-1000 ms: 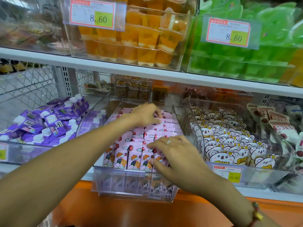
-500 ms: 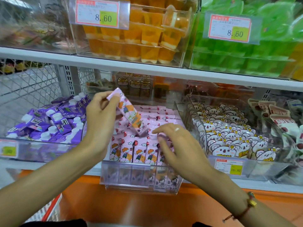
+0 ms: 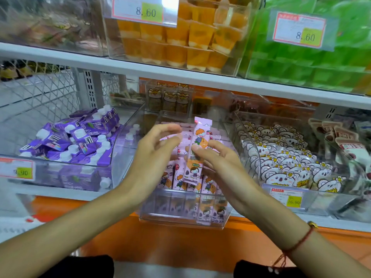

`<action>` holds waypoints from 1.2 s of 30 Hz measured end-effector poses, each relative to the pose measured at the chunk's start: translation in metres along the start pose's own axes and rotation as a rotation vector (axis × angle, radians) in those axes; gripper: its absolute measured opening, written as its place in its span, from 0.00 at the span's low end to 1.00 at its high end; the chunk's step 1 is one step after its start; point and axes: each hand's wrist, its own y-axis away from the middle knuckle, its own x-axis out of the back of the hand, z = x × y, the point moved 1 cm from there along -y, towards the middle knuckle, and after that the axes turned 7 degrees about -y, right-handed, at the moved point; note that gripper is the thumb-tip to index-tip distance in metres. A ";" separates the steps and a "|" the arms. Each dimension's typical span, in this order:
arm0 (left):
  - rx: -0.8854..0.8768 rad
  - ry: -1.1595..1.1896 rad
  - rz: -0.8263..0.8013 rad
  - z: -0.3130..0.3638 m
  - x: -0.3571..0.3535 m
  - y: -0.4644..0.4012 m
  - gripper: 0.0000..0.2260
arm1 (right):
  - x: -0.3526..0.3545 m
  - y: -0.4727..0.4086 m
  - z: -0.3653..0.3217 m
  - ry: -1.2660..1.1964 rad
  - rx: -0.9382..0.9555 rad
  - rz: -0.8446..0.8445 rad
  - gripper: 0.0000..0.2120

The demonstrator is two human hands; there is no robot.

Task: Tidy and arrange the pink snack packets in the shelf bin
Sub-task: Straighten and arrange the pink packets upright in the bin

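Packet [image 3: 197, 149] passed left hand [image 3: 152, 157] to right hand [image 3: 216, 159]; glossy, upright.

Right hand [image 3: 218, 159] pinches an upright pink packet [image 3: 197, 151] above the bin [image 3: 181, 219]; left hand [image 3: 154, 155] open.

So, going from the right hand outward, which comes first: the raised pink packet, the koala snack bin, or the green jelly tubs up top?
1. The raised pink packet: pinched in the right hand itself, over the middle bin.
2. The koala snack bin: just to that hand's right, on the same shelf.
3. The green jelly tubs: farthest, on the upper shelf, up and to the right.
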 end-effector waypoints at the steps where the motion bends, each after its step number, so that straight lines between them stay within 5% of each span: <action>1: -0.022 -0.068 -0.024 -0.003 0.001 0.000 0.10 | 0.000 0.000 0.000 -0.018 -0.014 0.000 0.13; 7: -0.186 -0.326 -0.083 -0.014 -0.005 0.007 0.22 | -0.007 0.003 0.000 -0.125 0.036 -0.015 0.11; 18: -0.331 -0.317 -0.059 -0.011 -0.004 0.005 0.10 | 0.007 0.001 -0.007 -0.030 0.104 -0.124 0.16; 25: -0.472 -0.518 0.027 -0.015 -0.009 0.005 0.16 | 0.002 0.005 -0.006 -0.063 0.140 0.088 0.12; 31: -0.322 -0.328 -0.033 -0.008 -0.006 0.002 0.12 | 0.003 0.006 -0.009 0.079 0.189 0.057 0.15; 36: 0.083 -0.034 -0.235 -0.004 -0.004 0.002 0.05 | 0.008 0.003 -0.011 0.150 0.137 0.086 0.14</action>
